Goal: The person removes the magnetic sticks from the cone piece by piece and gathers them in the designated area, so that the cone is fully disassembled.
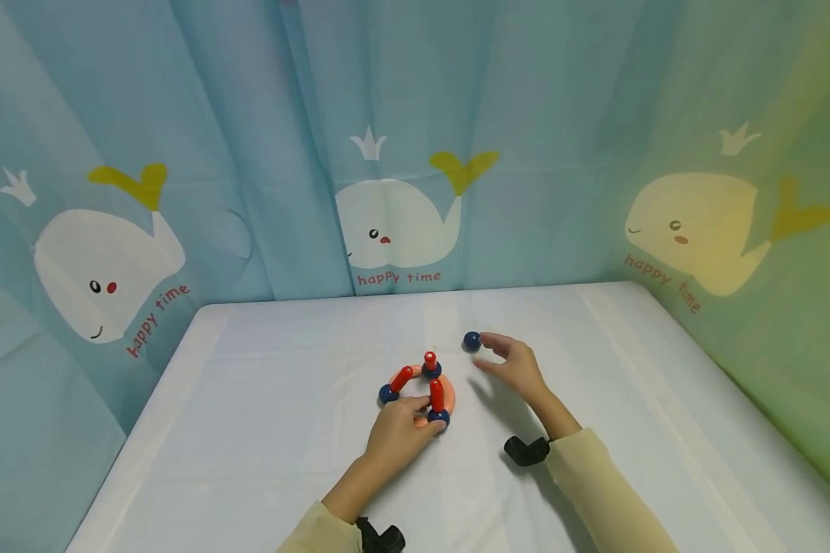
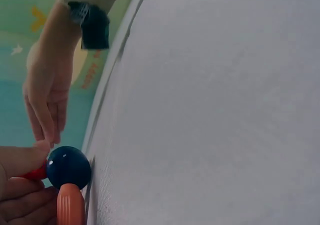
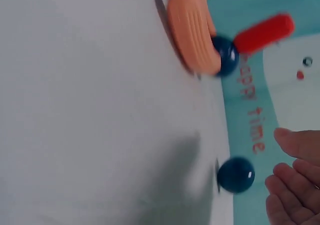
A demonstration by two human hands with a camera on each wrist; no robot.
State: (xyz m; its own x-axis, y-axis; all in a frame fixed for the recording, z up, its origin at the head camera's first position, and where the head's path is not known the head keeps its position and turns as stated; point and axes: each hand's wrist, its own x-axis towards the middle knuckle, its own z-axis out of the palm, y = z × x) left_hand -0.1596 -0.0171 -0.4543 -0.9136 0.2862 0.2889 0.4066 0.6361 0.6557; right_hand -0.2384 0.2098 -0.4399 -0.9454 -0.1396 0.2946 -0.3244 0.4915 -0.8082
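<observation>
A ring of curved orange pieces (image 1: 449,393) with dark blue balls (image 1: 388,394) at its joints lies on the white table. Red rods (image 1: 401,379) stand up from the balls, some leaning. At the ring's near side, my left hand (image 1: 397,435) pinches the front red rod (image 1: 437,395) low down, by its blue ball (image 2: 69,168). My right hand (image 1: 519,369) is held over the table to the right, thumb and fingers parted. Just beyond its fingertips sits a loose blue ball (image 3: 236,175); a gap shows between them in the right wrist view.
The white table (image 1: 270,422) reaches back to a blue curtain (image 1: 277,153) printed with whales, which also runs along both sides. Each wrist wears a black strap mount (image 1: 526,451) below a beige sleeve (image 1: 602,491).
</observation>
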